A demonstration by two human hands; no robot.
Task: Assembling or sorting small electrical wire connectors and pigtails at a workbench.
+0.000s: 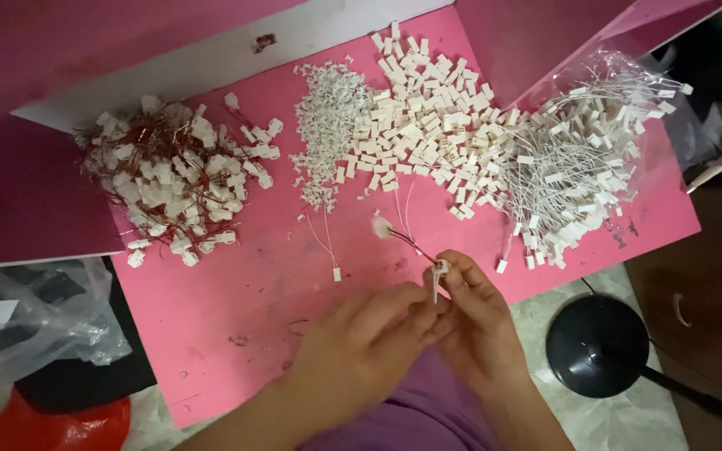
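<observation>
my left hand (361,338) and right hand (474,313) meet low in the middle of the frame, both closed, pinching a small white connector (439,269) between their fingertips. a thin red wire (407,240) runs from it up and left to another white connector (380,226) lying on the pink table (227,317). in the upper left of the frame sits a heap of white connectors tangled in red wire (173,179). at upper middle lie a pile of tiny white pieces (327,125) and, touching its right side, a pile of white blocks (428,117). at upper right, white-wired connectors (578,159) spill over clear plastic. a black round base (599,347) stands at lower right.
</observation>
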